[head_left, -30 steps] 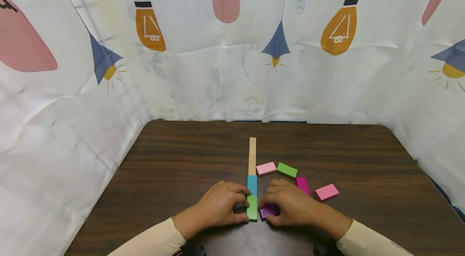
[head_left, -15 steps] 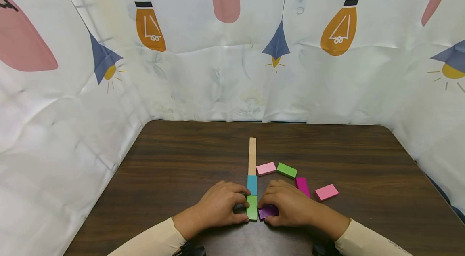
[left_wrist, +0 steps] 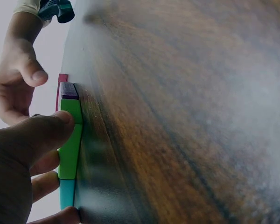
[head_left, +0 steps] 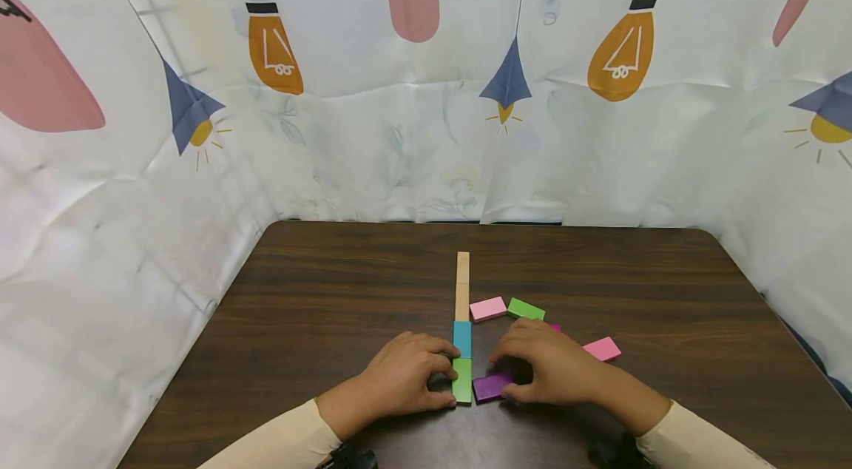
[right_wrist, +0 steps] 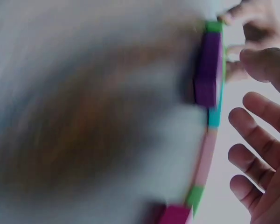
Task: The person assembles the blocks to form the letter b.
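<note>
My left hand (head_left: 414, 373) steadies the light green block (head_left: 462, 382), its thumb and bent fingers against the left side. One fingertip touches the blue block (head_left: 462, 339) just beyond it. To the right of the green block, a purple block (head_left: 491, 387) lies slightly slanted, its left end close to or touching the green one. My right hand (head_left: 549, 362) hovers over the purple block's right end, thumb and fingers spread apart. In the right wrist view, its fingers (right_wrist: 252, 156) hold nothing and the purple block (right_wrist: 208, 70) stands apart from them.
Two natural wood blocks (head_left: 462, 288) extend the straight row away from me. A pale pink block (head_left: 488, 309), a green block (head_left: 526, 308) and a mostly hidden magenta block (head_left: 555, 328) curve rightward. Another pink block (head_left: 602, 349) lies outside the curve on the brown table (head_left: 333, 291).
The right hand slid the purple block slightly left against the green one, then let go and moved up and right, covering the magenta block. The left hand stayed put.
</note>
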The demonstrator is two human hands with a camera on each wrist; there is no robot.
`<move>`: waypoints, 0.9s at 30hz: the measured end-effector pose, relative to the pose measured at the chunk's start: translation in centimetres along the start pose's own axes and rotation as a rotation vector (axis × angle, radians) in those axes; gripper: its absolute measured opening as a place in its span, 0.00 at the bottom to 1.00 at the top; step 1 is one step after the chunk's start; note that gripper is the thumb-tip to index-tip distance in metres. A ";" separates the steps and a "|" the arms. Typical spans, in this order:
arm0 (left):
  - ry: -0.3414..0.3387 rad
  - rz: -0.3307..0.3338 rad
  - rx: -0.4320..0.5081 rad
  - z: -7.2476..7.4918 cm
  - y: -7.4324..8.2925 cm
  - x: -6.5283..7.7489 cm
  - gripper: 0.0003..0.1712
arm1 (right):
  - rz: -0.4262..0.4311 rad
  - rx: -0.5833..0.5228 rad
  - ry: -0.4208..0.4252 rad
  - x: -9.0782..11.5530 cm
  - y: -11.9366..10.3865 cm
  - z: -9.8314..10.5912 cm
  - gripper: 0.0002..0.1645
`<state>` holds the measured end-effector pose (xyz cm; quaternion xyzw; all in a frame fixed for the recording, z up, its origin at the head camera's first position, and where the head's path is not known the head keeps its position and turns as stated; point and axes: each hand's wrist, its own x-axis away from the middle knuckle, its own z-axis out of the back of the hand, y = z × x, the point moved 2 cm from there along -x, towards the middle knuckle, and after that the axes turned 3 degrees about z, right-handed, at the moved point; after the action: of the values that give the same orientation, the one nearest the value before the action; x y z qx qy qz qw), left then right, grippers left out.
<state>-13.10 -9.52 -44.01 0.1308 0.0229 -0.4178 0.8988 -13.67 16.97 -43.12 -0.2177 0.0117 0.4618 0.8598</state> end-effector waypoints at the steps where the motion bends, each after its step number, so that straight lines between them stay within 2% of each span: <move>1: -0.003 0.001 -0.001 0.0 0.0 0.0 0.14 | -0.005 0.008 0.014 0.4 0.3 0.4 0.22; 8: -0.016 0.008 0.003 -0.1 0.0 0.0 0.14 | 0.004 0.081 0.110 3.3 2.3 3.5 0.26; 12: -0.011 0.005 -0.005 0.0 0.0 -0.1 0.14 | -0.003 0.114 0.138 4.5 3.1 4.8 0.27; 21: -0.013 0.006 -0.012 0.1 0.1 -0.1 0.14 | -0.095 0.143 0.117 6.7 4.4 6.0 0.27; 27: -0.021 0.010 -0.013 0.1 0.0 -0.2 0.14 | -0.108 0.161 0.106 7.7 5.2 6.1 0.24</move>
<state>-13.19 -9.40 -43.84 0.1207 0.0157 -0.4147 0.9018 -14.53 27.88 -41.14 -0.1721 0.0824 0.4001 0.8964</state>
